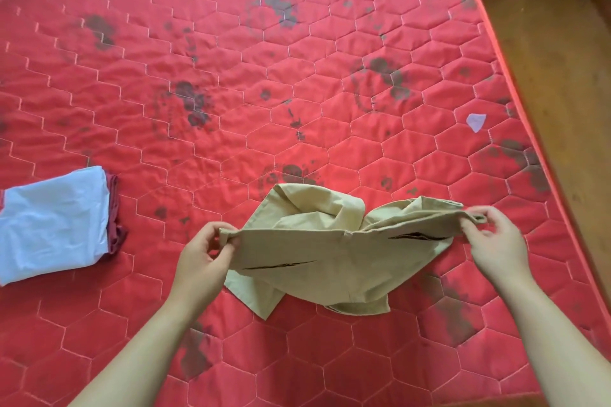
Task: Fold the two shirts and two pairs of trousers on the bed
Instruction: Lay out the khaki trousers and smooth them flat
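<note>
trousers: tan trousers [330, 254], near middle of the bed [297, 76], seat side up, bunched and creased; legs crumpled under and behind, one fold poking out toward the near side
waistband: waistband [347, 234] stretched left to right between both hands, lifted slightly off the bed
pockets: two slit back pockets showing, one left [284, 265], one right [413, 236]
left hand: left hand [201, 258] at the left end of the waistband, grip narrow, thumb and fingers pinching the cloth edge
right hand: right hand [496, 241] at the right end of the waistband, grip narrow, fingertips pinching the cloth by a belt loop [479, 217]
folded pile: at the left edge of the bed, well apart from the trousers; white shirt [53, 228] folded on top, dark red garment [115, 228] folded under it, its edge showing on the right side; cannot tell what kind of garment the red one is
bed surface: red quilted cover with hexagon stitching, dark stains [193, 102] scattered across it
scrap: small pale scrap [476, 121] lying on the bed to the right, far of the right hand, not touching anything else
floor: brown wooden floor [562, 43] past the right edge of the bed
arms: both forearms bare, reaching in from the near edge
</note>
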Available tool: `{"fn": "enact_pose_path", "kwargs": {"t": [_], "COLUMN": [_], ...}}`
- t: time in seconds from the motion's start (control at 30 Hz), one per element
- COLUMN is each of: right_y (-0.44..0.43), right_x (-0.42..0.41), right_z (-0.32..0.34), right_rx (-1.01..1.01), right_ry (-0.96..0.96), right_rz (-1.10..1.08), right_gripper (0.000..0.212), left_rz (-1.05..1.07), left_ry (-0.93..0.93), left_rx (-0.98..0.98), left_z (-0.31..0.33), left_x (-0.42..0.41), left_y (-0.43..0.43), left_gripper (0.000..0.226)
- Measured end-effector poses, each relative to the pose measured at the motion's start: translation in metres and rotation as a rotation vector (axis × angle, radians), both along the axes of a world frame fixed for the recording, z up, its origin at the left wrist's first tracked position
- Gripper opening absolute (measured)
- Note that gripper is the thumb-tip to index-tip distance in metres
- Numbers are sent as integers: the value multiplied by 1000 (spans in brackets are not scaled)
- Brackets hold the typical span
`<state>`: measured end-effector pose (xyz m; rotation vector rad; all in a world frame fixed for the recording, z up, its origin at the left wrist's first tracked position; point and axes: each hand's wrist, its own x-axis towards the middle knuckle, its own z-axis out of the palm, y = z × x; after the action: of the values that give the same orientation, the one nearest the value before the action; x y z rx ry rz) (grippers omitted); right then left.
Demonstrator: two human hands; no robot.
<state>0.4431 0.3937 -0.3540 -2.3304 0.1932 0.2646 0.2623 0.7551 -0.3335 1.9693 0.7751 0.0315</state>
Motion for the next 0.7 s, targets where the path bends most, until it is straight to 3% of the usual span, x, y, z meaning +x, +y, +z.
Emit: {"fn": "enact_pose_path", "kwargs": {"t": [0.1,0.2,0.3,0.37,0.5,0.6,0.7], "right_y": [46,86,99,102,94,84,81], "right_x": [62,132,155,139,58,14,-1], "right_z": [5,20,22,-3,-87,-134,-155], "right_rx": [112,300,411,350,98,-62,-177], "right_ry": [-47,-217,-223,-124,68,55,-28], "right_rz": [-56,-127,-60,42,243,336,369], "right_gripper": [6,20,57,69,56,50,57], "left_rz": [23,146,169,68,-129,-202,-226], "left_ry": [-58,-267,-299,-156,87,188,224], "left_rx": [125,183,262,332,216,209,229], "left_z": [7,24,21,-7,-96,-150,-175], "left_x": [63,144,182,178,119,70,40], "left_y": [23,53,65,55,5,-24,-35], "left_gripper": [19,17,61,73,52,46,50]}}
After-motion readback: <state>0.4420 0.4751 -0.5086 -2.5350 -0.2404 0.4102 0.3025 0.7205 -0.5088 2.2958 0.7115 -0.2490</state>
